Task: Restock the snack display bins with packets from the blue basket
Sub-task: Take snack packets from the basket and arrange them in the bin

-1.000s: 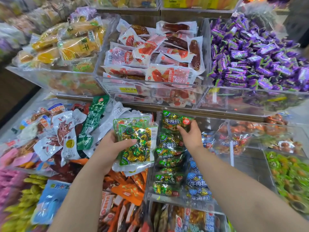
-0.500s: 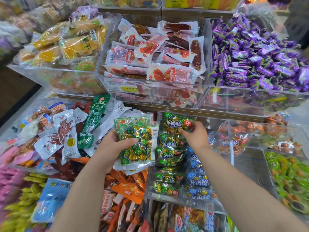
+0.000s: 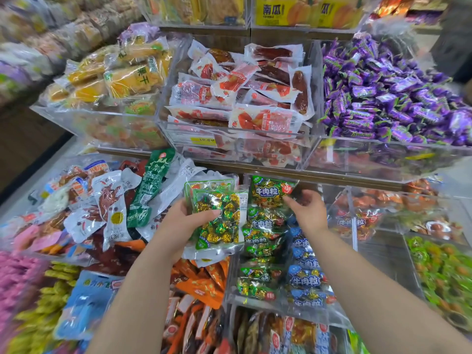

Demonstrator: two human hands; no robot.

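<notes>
I read 牛肉粒 and "Beef cubes" on the green packet (image 3: 268,192) at centre. 牛肉粒 shows again on the blue packets (image 3: 305,280) below it. I read 南瓜 on the yellow box (image 3: 275,10) at top and 果干 on a yellow bag (image 3: 138,79) upper left.

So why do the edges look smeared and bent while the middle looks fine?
Head view: the wide lens warps and smears the edges, like the pink packets at lower left; the green beef-cube packets at centre are crisp; light glares off the clear bin fronts.
</notes>
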